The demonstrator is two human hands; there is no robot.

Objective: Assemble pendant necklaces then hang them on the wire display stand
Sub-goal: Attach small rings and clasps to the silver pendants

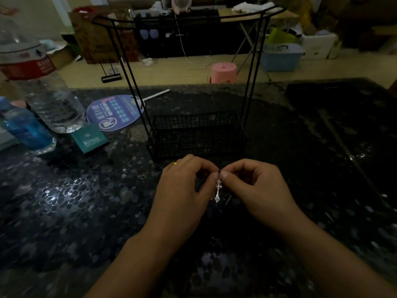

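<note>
Both hands meet fingertip to fingertip over the dark bench point(64, 211): left hand point(182, 190) and right hand point(255, 190) each pinch the top of one silver pendant point(218, 191), which dangles between them. Any cord is too dark to make out. One wire display stand point(196, 134) rises just beyond, with two bottles point(43, 87) far left.

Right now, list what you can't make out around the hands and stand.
- Head view: cord or chain between left hand and right hand, hidden by fingertips and dim light; only the pendant shows.
- Small bits on the table: too small to identify.
- Stand basket contents: too dark.
</note>
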